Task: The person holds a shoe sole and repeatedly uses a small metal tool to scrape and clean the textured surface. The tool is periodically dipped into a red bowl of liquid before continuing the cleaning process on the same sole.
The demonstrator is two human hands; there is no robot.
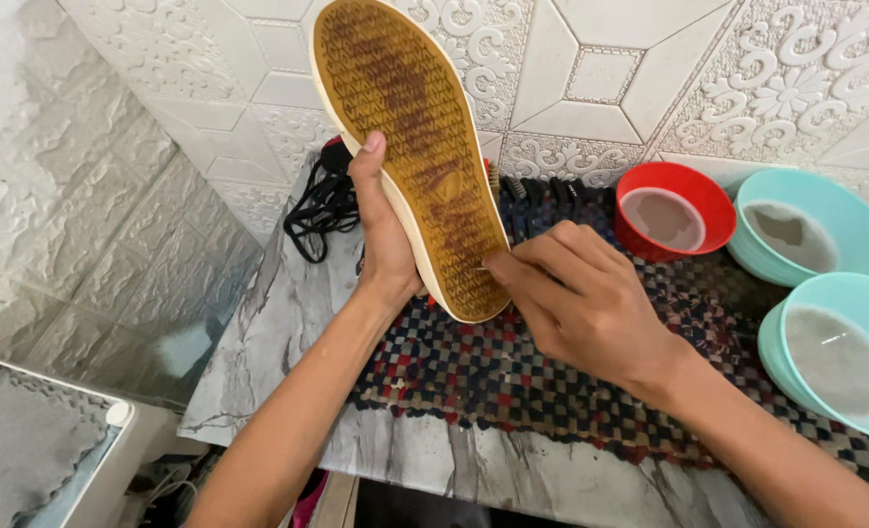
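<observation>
The left hand (pixel 383 240) grips a shoe with a worn brown patterned rubber sole and cream edging (pixel 410 137), the thumb pointing up along the sole's near edge and the fingers wrapped behind, out of sight. The shoe is held up off the worktop with its sole facing the camera, toe toward 12 o'clock and heel down toward 5 o'clock. The right hand (pixel 576 293) is curled closed at the heel end, its fingertips pinched together and pressed against the sole; I cannot tell whether anything small is held between them.

Beneath both hands lies a woven mat of dark blue, red and white checks (pixel 512 372), spread over a grey-veined marble worktop (pixel 288 332). At 9 o'clock from the shoe, a tangle of black laces (pixel 322 210) rests at the mat's corner. At 3 o'clock from the hands stands a round red plastic bowl of cloudy water (pixel 674 210), and just beyond it two turquoise plastic bowls (pixel 806 230) (pixel 835 352), also holding murky water, one behind the other. Embossed white wall tiles (pixel 747 78) rise at 12 o'clock behind everything.
</observation>
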